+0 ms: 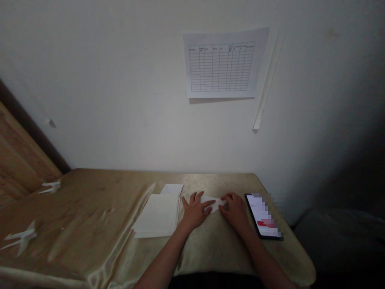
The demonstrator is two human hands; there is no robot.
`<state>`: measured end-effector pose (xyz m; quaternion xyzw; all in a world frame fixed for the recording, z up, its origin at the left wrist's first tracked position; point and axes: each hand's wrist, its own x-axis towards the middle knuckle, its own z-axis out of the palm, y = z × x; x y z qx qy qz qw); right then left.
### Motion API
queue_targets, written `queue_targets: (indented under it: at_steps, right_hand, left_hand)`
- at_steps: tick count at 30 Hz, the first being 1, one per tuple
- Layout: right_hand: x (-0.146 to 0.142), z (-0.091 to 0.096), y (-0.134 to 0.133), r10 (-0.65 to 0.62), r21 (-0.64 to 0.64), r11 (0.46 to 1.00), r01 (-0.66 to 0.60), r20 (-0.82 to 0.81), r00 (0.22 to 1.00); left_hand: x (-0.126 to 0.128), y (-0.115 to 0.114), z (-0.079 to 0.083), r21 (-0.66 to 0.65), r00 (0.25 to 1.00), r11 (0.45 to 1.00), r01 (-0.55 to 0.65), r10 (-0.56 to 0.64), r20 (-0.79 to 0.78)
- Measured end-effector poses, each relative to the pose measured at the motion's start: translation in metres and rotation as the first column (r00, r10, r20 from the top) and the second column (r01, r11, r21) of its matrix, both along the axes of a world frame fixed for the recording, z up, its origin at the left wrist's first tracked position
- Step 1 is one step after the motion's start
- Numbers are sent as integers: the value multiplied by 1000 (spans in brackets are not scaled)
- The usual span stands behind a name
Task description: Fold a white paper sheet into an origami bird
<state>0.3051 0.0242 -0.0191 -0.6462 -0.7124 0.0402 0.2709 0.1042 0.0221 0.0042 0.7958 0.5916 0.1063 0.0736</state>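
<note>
A small piece of folded white paper (214,205) lies on the cloth-covered table between my hands. My left hand (194,210) has its fingers spread, with the index finger and thumb resting on the paper's left part. At the paper's right corner, the bent fingers and thumb of my right hand (235,209) close around the edge. Some of the paper is hidden beneath my fingers.
Left of my hands lies a stack of white sheets (158,214), a smaller sheet (172,189) behind it. A phone (263,216) rests on the right. Folded paper figures (25,237) stand far left. A printed table sheet (222,66) hangs on the wall.
</note>
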Motion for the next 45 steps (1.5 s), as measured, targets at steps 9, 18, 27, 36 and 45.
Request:
queue_targets:
  at_steps: [9, 18, 27, 36, 45]
  right_hand:
    - [-7, 4, -5, 21, -16, 1000, -20, 24, 999]
    - [-13, 4, -9, 10, -35, 999, -8, 56, 998]
    - [-11, 3, -10, 31, -15, 999, -30, 55, 998]
    - [-5, 2, -7, -8, 30, 1000, 7, 51, 999]
    - [-7, 5, -9, 2, 30, 1000, -4, 70, 998]
  left_hand:
    - [-1, 0, 1, -13, 1000, 1000, 6, -6, -1]
    - [-2, 2, -6, 18, 1000, 1000, 5, -5, 16]
    - [-1, 0, -4, 11, 999, 1000, 2, -2, 32]
    - [-1, -1, 1, -8, 1000, 1000, 16, -16, 17]
    - [0, -2, 2, -14, 1000, 1000, 6, -6, 12]
